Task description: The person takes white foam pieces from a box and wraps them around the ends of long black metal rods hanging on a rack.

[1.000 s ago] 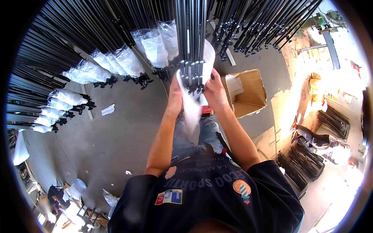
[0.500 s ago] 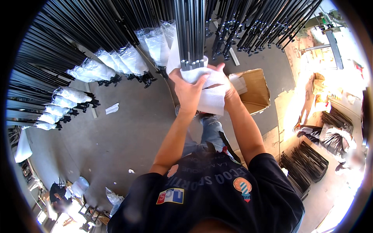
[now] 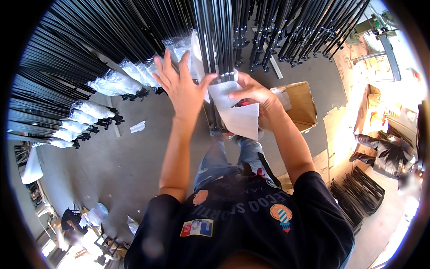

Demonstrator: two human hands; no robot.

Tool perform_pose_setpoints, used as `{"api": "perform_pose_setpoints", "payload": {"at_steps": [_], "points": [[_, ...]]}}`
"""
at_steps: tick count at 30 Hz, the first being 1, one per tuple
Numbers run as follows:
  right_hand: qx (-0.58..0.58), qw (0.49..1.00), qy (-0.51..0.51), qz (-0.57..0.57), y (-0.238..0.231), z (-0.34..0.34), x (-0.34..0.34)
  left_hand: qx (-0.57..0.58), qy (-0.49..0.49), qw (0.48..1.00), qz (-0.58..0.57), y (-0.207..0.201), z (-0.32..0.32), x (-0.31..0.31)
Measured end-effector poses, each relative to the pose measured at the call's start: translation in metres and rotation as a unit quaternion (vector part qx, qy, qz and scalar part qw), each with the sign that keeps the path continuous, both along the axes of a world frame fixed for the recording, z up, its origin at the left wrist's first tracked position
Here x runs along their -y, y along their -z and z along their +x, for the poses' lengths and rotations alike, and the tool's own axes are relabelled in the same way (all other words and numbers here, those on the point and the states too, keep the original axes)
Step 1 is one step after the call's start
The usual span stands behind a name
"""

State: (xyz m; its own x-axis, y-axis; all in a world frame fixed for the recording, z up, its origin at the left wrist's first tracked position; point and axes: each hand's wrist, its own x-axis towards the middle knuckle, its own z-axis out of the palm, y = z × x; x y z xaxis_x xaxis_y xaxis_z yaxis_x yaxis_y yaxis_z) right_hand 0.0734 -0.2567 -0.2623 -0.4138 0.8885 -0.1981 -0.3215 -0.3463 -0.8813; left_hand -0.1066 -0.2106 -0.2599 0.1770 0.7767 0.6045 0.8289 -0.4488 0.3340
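Straight in front of me stands a bundle of black metal tubes with a white foam sheet laid around its lower part. One flap of the sheet hangs loose toward me. My right hand pinches the sheet at the bundle's right side, thumb in front and fingers partly hidden behind. A small red thing shows by that palm; its kind is unclear. My left hand is raised at the bundle's left, fingers spread, with the thumb tip close to the tubes.
Long rows of black tubes lean ahead and left, several ends wrapped in clear film. More tubes stand right. An open cardboard box sits beside my right forearm. A person bends at far right near stacked black frames.
My left hand has let go of the foam sheet and moved left and up, its fingers opening. The right hand stays on the sheet, whose loose flap has spread out more.
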Motion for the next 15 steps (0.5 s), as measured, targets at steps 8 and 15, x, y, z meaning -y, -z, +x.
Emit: {"api": "perform_pose_setpoints", "payload": {"at_steps": [8, 15], "points": [[0.03, 0.999, 0.036, -0.011, 0.025, 0.0, -0.005, -0.11, 0.299, 0.947, -0.029, -0.046, -0.032, -0.054], [0.047, 0.998, 0.051, -0.001, 0.02, 0.007, -0.001, -0.32, 0.359, 0.832, -0.276, -0.082, -0.035, -0.07]]}}
